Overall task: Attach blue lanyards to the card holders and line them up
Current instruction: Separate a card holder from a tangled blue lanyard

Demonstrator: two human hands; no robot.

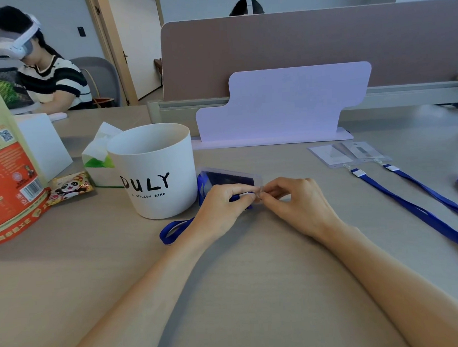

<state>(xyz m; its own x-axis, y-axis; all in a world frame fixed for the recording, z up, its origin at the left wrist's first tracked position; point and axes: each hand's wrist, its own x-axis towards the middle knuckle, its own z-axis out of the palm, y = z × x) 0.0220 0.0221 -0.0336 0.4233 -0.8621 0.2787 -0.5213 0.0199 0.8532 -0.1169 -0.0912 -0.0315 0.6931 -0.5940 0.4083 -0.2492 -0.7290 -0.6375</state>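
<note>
A clear card holder [229, 179] is held at the middle of the desk [253, 277], just right of a white bucket [154, 171] lettered "DULY". Its right edge is pinched by the fingertips of the right hand [297, 204]. The white-tipped end of a blue lanyard [172, 229] is gripped by the left hand [221, 207], touching that edge. To the far right, two finished card holders [347, 153] with lanyards attached are laid side by side.

Beige desk [241, 291], brown partition [296, 47], grey wall [66, 28], open door [138, 46].
</note>
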